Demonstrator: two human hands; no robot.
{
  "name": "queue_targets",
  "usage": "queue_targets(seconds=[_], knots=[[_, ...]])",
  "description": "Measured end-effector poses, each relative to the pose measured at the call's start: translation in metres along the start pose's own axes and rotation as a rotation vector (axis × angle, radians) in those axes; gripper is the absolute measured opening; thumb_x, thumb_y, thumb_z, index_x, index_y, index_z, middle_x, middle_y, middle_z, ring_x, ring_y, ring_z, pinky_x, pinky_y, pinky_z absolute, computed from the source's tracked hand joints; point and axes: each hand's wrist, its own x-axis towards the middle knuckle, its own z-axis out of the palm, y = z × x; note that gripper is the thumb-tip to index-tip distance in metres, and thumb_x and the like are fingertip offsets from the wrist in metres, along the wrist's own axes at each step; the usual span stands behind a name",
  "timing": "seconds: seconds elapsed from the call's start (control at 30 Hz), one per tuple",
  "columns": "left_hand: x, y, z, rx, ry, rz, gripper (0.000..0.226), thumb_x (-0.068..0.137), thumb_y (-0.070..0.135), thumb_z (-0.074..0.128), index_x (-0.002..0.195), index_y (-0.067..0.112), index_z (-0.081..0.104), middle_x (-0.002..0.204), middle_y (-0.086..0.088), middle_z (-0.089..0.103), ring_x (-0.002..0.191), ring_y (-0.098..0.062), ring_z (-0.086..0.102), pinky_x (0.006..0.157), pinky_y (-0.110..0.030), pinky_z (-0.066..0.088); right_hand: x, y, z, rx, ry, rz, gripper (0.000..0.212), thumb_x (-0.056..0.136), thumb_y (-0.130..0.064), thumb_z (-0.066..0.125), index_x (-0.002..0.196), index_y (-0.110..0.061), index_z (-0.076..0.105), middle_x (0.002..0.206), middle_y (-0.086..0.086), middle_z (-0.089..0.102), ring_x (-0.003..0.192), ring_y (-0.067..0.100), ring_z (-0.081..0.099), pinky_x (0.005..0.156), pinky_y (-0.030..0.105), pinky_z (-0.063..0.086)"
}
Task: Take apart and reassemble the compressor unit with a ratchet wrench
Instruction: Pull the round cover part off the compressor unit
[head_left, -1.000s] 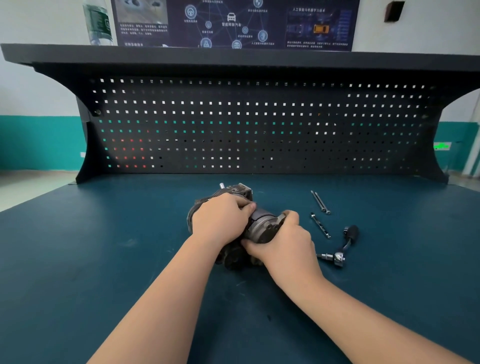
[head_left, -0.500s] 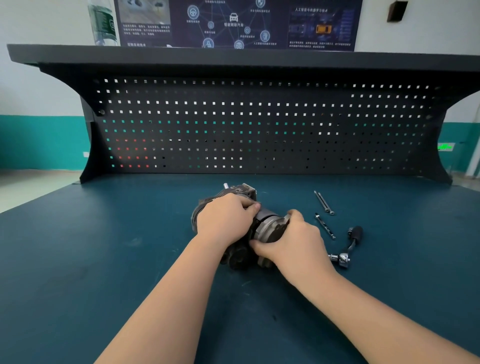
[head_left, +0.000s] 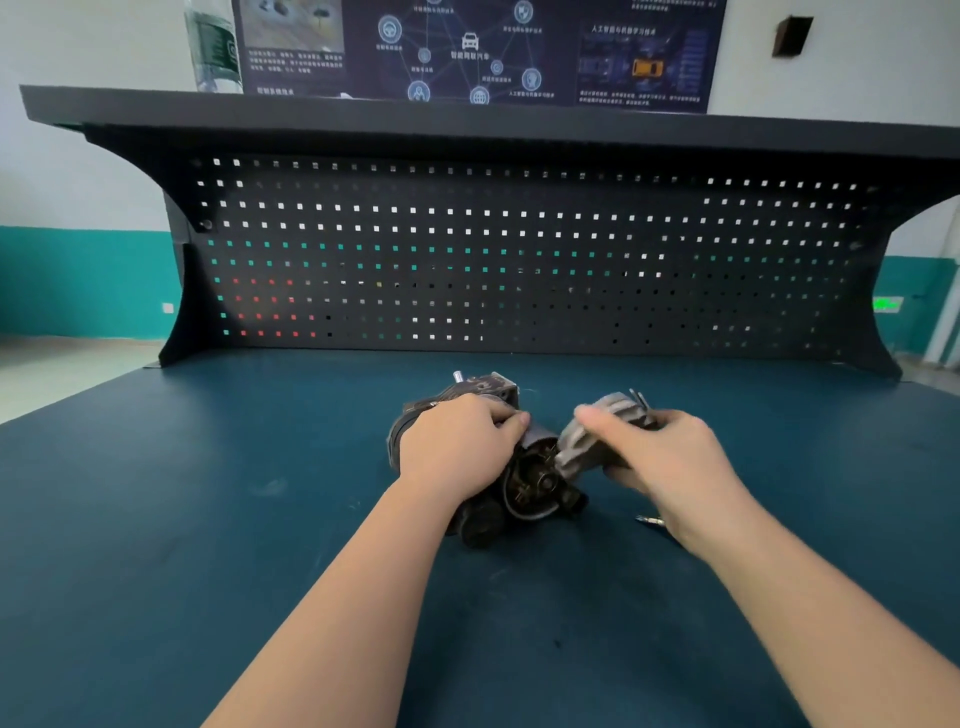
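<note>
The dark metal compressor body (head_left: 535, 483) lies on the blue bench top (head_left: 208, 519), its open end facing me with brass-coloured inner parts showing. My left hand (head_left: 457, 441) grips the top of the body and holds it down. My right hand (head_left: 670, 457) holds the grey end cover (head_left: 587, 441), lifted clear of the body and tilted to the right. The ratchet wrench is almost all hidden under my right wrist; only its metal tip (head_left: 649, 519) shows.
A black pegboard back panel (head_left: 519, 260) rises behind the bench, with a shelf (head_left: 467, 111) on top. A plastic bottle (head_left: 215, 47) stands on the shelf at the left. The loose bolts seen before are hidden behind my right hand.
My right hand has pulled the end cover off the compressor body and moved it right, exposing the inside. My left hand stays on the body. The bolts and wrench are now covered.
</note>
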Motion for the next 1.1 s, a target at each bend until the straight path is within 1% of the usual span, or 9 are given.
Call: queue_targets(seconds=[0.1,0.17,0.23,0.4,0.5,0.77,0.9,1.03,1.1], knots=[[-0.003,-0.001,-0.004,0.005,-0.025,0.051,0.046,0.076,0.078,0.037,0.105,0.051,0.062,0.069,0.025,0.058,0.064,0.006,0.048,0.046,-0.016,0.024,0.049,0.0,-0.016,0.362,-0.057,0.191,0.028,0.076,-0.021,0.076,0.093,-0.003,0.063,0.097,0.015,0.068,0.089,0.024,0.068,0.079,0.038,0.056],[-0.003,-0.004,-0.003,0.029,-0.058,0.105,0.066,0.063,0.087,0.039,0.116,0.052,0.055,0.107,0.026,0.063,0.097,-0.005,0.058,0.051,-0.015,0.025,0.088,-0.004,-0.026,0.374,-0.01,0.206,0.021,0.077,-0.02,0.074,0.088,-0.008,0.062,0.099,0.015,0.064,0.09,0.024,0.065,0.074,0.037,0.055],[-0.001,-0.006,-0.002,0.088,-0.08,0.139,0.072,0.06,0.086,0.046,0.124,0.052,0.049,0.123,0.026,0.057,0.112,-0.009,0.054,0.055,-0.019,0.027,0.124,-0.005,-0.028,0.329,0.038,0.197,0.023,0.077,-0.022,0.075,0.091,-0.009,0.061,0.103,0.012,0.062,0.093,0.022,0.063,0.074,0.037,0.054],[0.003,-0.007,0.002,0.104,-0.037,0.173,0.052,0.071,0.066,0.054,0.122,0.056,0.048,0.113,0.024,0.062,0.105,-0.008,0.057,0.054,-0.019,0.027,0.198,0.021,-0.005,-0.108,0.137,0.115,0.03,0.067,-0.032,0.081,0.081,-0.012,0.065,0.102,0.009,0.067,0.087,0.017,0.063,0.081,0.033,0.054],[0.003,-0.008,0.004,0.079,-0.021,0.187,0.048,0.072,0.059,0.054,0.121,0.057,0.049,0.107,0.024,0.064,0.101,-0.008,0.057,0.053,-0.018,0.028,0.222,0.039,0.013,-0.353,0.187,0.094,0.035,0.062,-0.045,0.08,0.076,-0.016,0.066,0.102,0.01,0.066,0.092,0.022,0.06,0.071,0.027,0.044],[0.002,-0.008,0.004,0.076,-0.025,0.196,0.048,0.073,0.054,0.054,0.121,0.058,0.049,0.105,0.026,0.064,0.09,-0.007,0.056,0.05,-0.012,0.024,0.239,0.058,0.019,-0.628,0.032,0.092,0.056,0.07,-0.054,0.074,0.101,-0.008,0.07,0.105,0.006,0.066,0.096,0.022,0.057,0.073,0.028,0.043],[0.002,-0.009,0.003,0.084,-0.017,0.175,0.047,0.07,0.056,0.054,0.117,0.06,0.05,0.091,0.027,0.064,0.071,-0.006,0.042,0.047,-0.013,0.024,0.221,0.048,0.004,-0.824,-0.075,0.108,0.061,0.073,-0.065,0.067,0.076,-0.005,0.054,0.077,0.005,0.053,0.078,0.023,0.051,0.062,0.031,0.036],[0.002,-0.01,0.003,0.077,0.001,0.148,0.045,0.068,0.057,0.055,0.113,0.062,0.052,0.089,0.022,0.067,0.07,-0.004,0.042,0.047,-0.012,0.026,0.202,0.029,-0.016,-0.701,-0.05,0.043,0.052,0.081,-0.052,0.067,0.091,-0.001,0.062,0.086,0.009,0.062,0.089,0.028,0.058,0.078,0.034,0.044],[0.001,-0.009,0.003,0.075,0.007,0.136,0.044,0.068,0.058,0.056,0.111,0.062,0.053,0.09,0.021,0.067,0.07,-0.004,0.042,0.047,-0.012,0.026,0.183,0.02,-0.031,-0.739,0.023,0.029,0.035,0.084,-0.038,0.066,0.072,-0.006,0.056,0.065,0.007,0.055,0.075,0.027,0.058,0.073,0.032,0.046]])
